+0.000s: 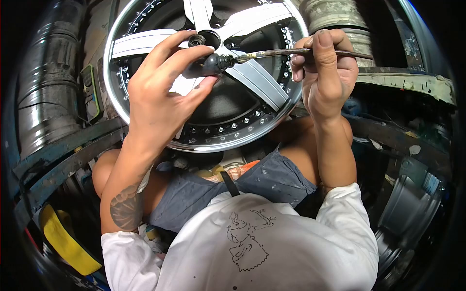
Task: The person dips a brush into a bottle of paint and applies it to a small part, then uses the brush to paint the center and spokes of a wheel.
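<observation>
My left hand (162, 80) is closed around a small dark bottle (212, 64), tipped on its side with its threaded neck facing right. By the fingertips of that hand sits a round black cap-like piece (196, 40). My right hand (326, 72) grips a thin paintbrush (281, 52) between thumb and fingers. The brush lies nearly level, and its tip is at the bottle's mouth. Beneath both hands is a wheel rim (213, 144) with white and grey spokes (259, 81), a polished lip and small bolts around its edge.
Stacked metal rims (48, 82) stand on the left, and more rims (335, 19) at the upper right. A grey rim (410, 211) rests at the lower right. Blue metal bars (73, 145) run along the left side, near a yellow strip (68, 240).
</observation>
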A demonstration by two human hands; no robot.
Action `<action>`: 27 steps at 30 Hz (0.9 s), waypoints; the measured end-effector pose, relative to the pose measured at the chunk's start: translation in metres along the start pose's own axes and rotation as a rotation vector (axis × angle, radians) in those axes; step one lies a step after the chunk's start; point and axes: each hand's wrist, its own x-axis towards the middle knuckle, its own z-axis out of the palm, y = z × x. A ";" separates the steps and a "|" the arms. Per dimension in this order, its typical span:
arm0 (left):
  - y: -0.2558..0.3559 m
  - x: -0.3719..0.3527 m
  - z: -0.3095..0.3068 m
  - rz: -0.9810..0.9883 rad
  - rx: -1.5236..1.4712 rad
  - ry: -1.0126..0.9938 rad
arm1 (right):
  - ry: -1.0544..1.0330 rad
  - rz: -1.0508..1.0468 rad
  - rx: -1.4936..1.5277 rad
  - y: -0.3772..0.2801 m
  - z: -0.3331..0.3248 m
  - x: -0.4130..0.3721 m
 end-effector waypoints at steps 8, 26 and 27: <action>0.000 -0.001 -0.001 -0.056 -0.062 -0.035 | 0.027 0.006 0.029 -0.001 -0.002 0.000; 0.000 -0.001 -0.003 -0.060 -0.089 -0.075 | -0.081 -0.088 -0.001 -0.008 -0.006 0.001; 0.000 -0.001 -0.003 -0.055 -0.084 -0.076 | -0.101 -0.097 -0.015 -0.008 -0.007 0.000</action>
